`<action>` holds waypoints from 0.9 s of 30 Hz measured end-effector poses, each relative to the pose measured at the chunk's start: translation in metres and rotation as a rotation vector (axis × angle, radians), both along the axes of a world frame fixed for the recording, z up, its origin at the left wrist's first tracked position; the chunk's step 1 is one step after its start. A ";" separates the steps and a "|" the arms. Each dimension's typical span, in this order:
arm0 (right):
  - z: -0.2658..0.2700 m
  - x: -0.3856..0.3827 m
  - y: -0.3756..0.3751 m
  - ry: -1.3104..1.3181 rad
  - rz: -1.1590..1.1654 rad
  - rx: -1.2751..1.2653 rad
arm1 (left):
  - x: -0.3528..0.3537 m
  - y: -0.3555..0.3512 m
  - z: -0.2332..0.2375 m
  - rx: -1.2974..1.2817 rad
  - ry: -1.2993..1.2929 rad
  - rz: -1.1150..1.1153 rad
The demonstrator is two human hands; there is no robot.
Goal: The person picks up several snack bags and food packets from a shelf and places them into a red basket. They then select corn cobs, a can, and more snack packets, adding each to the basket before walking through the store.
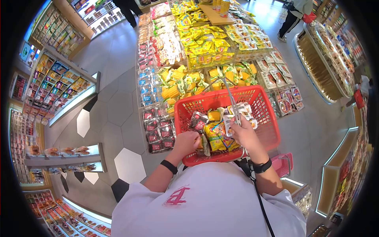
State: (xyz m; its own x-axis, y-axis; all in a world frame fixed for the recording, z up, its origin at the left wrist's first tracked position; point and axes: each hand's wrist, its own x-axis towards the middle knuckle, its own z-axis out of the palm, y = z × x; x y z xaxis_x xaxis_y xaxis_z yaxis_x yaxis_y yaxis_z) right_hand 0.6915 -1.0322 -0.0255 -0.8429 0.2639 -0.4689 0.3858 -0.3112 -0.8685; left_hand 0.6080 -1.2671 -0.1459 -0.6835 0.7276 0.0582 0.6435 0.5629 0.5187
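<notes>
A red plastic basket (270, 136) is right in front of my body, against the display. Inside it lie a yellow snack bag (217, 136), a dark packet with red marks (199, 121), a corn-patterned packet (214, 115) and several white packets (245, 110). My right hand (245, 136) is closed round the metal handle (233, 100), over the basket's right part. At the basket's left side my left hand (188, 143) has its fingers curled, beside a small upright packet (204, 145); whether it grips that packet I cannot tell.
A large display of packaged snacks (209, 43) spreads beyond the basket. Shelves (59, 85) line the left, and a rounded display (323, 59) stands at the right. Two people are partly visible at the top, one with dark trousers (287, 24). A pink basket (282, 164) is low at the right.
</notes>
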 end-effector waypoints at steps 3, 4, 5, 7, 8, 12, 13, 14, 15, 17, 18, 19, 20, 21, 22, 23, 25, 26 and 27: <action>0.000 0.000 0.000 0.001 0.006 -0.026 | 0.000 -0.001 0.001 -0.032 -0.012 0.002; 0.001 0.001 0.001 -0.002 0.007 -0.041 | 0.000 0.000 0.001 -0.036 -0.016 0.002; 0.002 0.001 0.001 -0.008 0.016 -0.018 | 0.000 0.001 0.002 -0.024 -0.018 0.009; 0.003 0.000 0.001 -0.021 0.033 0.028 | 0.001 0.002 0.004 0.002 -0.020 0.019; 0.002 0.000 0.001 -0.022 0.027 0.031 | 0.001 0.001 0.004 0.007 -0.039 0.019; -0.002 -0.001 0.001 -0.010 0.018 0.076 | 0.008 0.007 0.016 0.175 -0.291 0.098; -0.008 -0.001 0.001 0.002 0.019 0.131 | 0.011 0.013 0.031 0.254 -0.402 0.134; -0.012 -0.001 0.002 0.012 0.021 0.187 | 0.015 0.019 0.048 0.267 -0.542 0.087; -0.012 -0.001 0.002 -0.004 0.030 0.240 | 0.021 0.026 0.067 0.330 -0.696 -0.002; -0.009 -0.001 -0.001 0.001 0.043 0.376 | 0.033 0.041 0.094 0.357 -0.822 -0.229; -0.006 -0.001 -0.001 -0.002 0.058 0.448 | 0.039 0.049 0.109 0.284 -0.842 -0.313; -0.002 -0.002 0.000 0.044 0.087 0.519 | 0.045 0.059 0.107 0.238 -0.807 -0.331; -0.006 -0.001 0.007 0.018 0.176 0.581 | 0.052 0.068 0.106 0.191 -0.771 -0.344; 0.001 -0.001 0.010 0.035 0.265 0.617 | 0.055 0.076 0.110 0.175 -0.797 -0.340; 0.008 -0.004 0.017 0.065 0.348 0.653 | 0.053 0.084 0.118 0.153 -0.810 -0.340; 0.009 -0.007 0.026 0.013 0.466 0.698 | 0.051 0.092 0.123 0.123 -0.825 -0.338; 0.009 -0.008 0.035 0.088 0.553 0.669 | 0.055 0.104 0.124 0.188 -0.902 -0.266; 0.010 -0.013 0.042 0.128 0.602 0.657 | 0.055 0.112 0.124 0.227 -0.939 -0.224; 0.017 -0.018 0.048 0.097 0.657 0.645 | 0.057 0.119 0.125 0.311 -1.069 -0.181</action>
State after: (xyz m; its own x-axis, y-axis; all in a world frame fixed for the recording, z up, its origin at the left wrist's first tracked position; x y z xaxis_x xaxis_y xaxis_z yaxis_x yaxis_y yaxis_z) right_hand 0.6736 -0.9842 -0.0081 -0.9437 -0.0955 -0.3168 0.2298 0.4995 -0.8353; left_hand 0.6645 -1.1483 -0.0204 -0.3764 0.8772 -0.2979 -0.1562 0.2569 0.9537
